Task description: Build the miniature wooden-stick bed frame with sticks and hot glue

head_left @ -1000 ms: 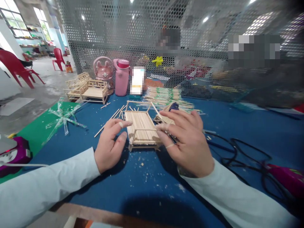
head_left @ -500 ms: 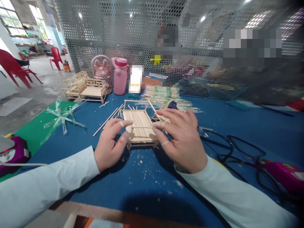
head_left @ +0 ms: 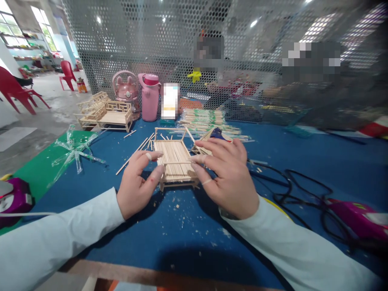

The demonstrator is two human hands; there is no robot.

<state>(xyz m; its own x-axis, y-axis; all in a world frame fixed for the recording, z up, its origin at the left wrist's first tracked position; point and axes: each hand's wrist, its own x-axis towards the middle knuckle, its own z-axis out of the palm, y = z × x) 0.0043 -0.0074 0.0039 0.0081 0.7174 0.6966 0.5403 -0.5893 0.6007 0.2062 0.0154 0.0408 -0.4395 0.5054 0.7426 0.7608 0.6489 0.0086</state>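
Note:
A miniature bed (head_left: 174,151) made of thin wooden sticks, with a slatted top and short legs, stands on the blue table between my hands. A thin wooden stick (head_left: 178,163) lies crosswise above its near end. At the left end of this stick, the thumb and index finger of my left hand (head_left: 138,182) close on it beside the frame. My right hand (head_left: 228,173) pinches the other end between thumb and index finger, its remaining fingers stretched over the frame's right side. Both hands have tape-like bands on fingers. The exact fingertip contacts are partly hidden.
Behind lie bundled sticks (head_left: 203,117), loose sticks (head_left: 133,155) and a finished miniature bench (head_left: 113,115). A pink bottle (head_left: 150,99) and lit phone (head_left: 170,101) stand by the mesh screen (head_left: 121,44). Black cables (head_left: 287,178) run at right; clear plastic strips (head_left: 77,151) lie left.
The whole view has shifted slightly, so everything sits a little further left. Both hands stay at the near end of the miniature bed with almost the same grip.

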